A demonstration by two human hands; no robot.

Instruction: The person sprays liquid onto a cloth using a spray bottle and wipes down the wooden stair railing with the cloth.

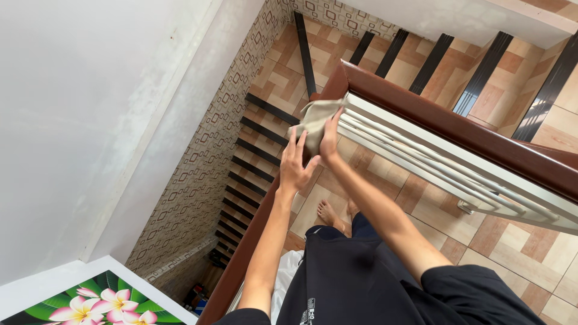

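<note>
Looking down past my dark clothes (361, 283), I see a white-framed picture of pink and white flowers on green leaves (90, 304) at the lower left corner, leaning under the plain white wall (78, 120). My bare feet (330, 213) stand on the tan patterned floor tiles (518, 241).

Both arms reach forward to the corner of the brown wooden handrail (457, 129). My left hand (296, 167) is spread, fingers loosely open, its fingertips touching the lower edge of a beige cloth (317, 120). My right hand (330, 137) is pressed flat against that cloth, holding it on the railing's bend; whether its fingers pinch the fabric, I cannot tell. The cloth is bunched over the rail corner, just beside the white metal bars (433, 165) running under the handrail.

Farther off, stairs with black-edged steps (253, 150) drop down the well at left, beside a wall of small square-patterned tiles (211, 150). At the bottom lie some small coloured things (197, 296), too tiny to tell apart.
</note>
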